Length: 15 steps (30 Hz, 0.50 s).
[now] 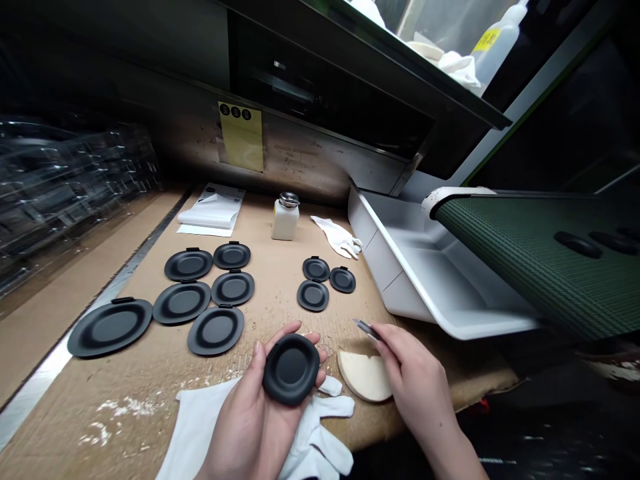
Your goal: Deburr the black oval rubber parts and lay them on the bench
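My left hand [250, 407] holds a round black plastic lid [291, 369] up in front of me, fingers curled round its rim. My right hand [413, 373] pinches a small thin metal blade [364, 327] that points left toward the lid. Just below the right hand a pale round pad [364, 377] lies on the cardboard-covered bench. A white glove [320, 433] lies under my left hand.
Several larger black lids [200, 293] lie in rows at the left, three small ones [325, 283] in the middle. A white dispenser bottle [285, 217], paper [213, 210] and another glove [340, 237] sit behind. A white tray [430, 267] and green conveyor belt [540, 260] carrying black parts stand right.
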Tool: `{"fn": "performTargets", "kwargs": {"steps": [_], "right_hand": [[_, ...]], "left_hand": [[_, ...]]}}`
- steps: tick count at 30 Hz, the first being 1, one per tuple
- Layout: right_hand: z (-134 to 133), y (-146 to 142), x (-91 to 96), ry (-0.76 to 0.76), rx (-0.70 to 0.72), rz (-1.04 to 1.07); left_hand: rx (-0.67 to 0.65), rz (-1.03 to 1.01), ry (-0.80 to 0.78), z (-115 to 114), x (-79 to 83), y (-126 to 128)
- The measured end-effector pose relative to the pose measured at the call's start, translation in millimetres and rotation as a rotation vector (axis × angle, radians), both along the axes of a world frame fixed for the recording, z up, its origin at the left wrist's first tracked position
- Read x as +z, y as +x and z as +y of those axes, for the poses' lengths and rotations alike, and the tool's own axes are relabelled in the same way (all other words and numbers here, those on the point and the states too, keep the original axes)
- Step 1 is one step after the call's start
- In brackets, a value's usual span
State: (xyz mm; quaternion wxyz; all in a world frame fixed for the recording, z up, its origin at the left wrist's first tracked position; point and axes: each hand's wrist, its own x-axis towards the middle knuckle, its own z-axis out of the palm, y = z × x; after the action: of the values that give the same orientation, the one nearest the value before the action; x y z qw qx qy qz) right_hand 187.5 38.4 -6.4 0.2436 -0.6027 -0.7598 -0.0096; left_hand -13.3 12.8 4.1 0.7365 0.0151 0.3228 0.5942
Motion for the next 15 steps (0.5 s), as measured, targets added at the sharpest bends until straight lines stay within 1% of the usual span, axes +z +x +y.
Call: {"fn": "performTargets", "kwargs": {"steps": [2,4,5,6,8,10,11,12,13,14,15], "right_hand": [[7,15,-6.9,-0.019,-0.076,-0.024],[9,16,-6.6,0.01,-0.076,-0.002],[8,11,-3.0,0.032,-0.037,0.029],[5,3,2.7,0.051,0.033,0.07],[-3,-19,17.3,0.064,0.243,0.152],[-8,-42,31.2,0.055,0.464,0.195],[-9,-52,36.4,0.062,0.541,0.204],[-6,-58,40.1,0.067,0.591,0.203],[-1,-62,42.3,0.069,0.607,0.196],[7,-62,43.3,0.053,0.58,0.171],[17,-59,43.1,0.018,0.516,0.133]], "left_hand": [[-0.035,0.061,-0.012,-2,6.1,1],[-0.093,0.106,0.002,-5,10.6,4],[-0.13,0.122,0.026,-7,11.6,5],[-0.17,0.136,0.053,-9,11.7,7],[-0.241,0.172,0.101,-12,9.7,10],[-0.253,0.219,0.119,-13,5.9,13],[-0.236,0.238,0.119,-13,3.9,14],[-0.22,0.247,0.121,-13,2.1,15],[-0.214,0.243,0.13,-12,0.7,15],[-0.22,0.227,0.145,-11,-0.4,14],[-0.234,0.206,0.158,-10,-0.9,13]]}}
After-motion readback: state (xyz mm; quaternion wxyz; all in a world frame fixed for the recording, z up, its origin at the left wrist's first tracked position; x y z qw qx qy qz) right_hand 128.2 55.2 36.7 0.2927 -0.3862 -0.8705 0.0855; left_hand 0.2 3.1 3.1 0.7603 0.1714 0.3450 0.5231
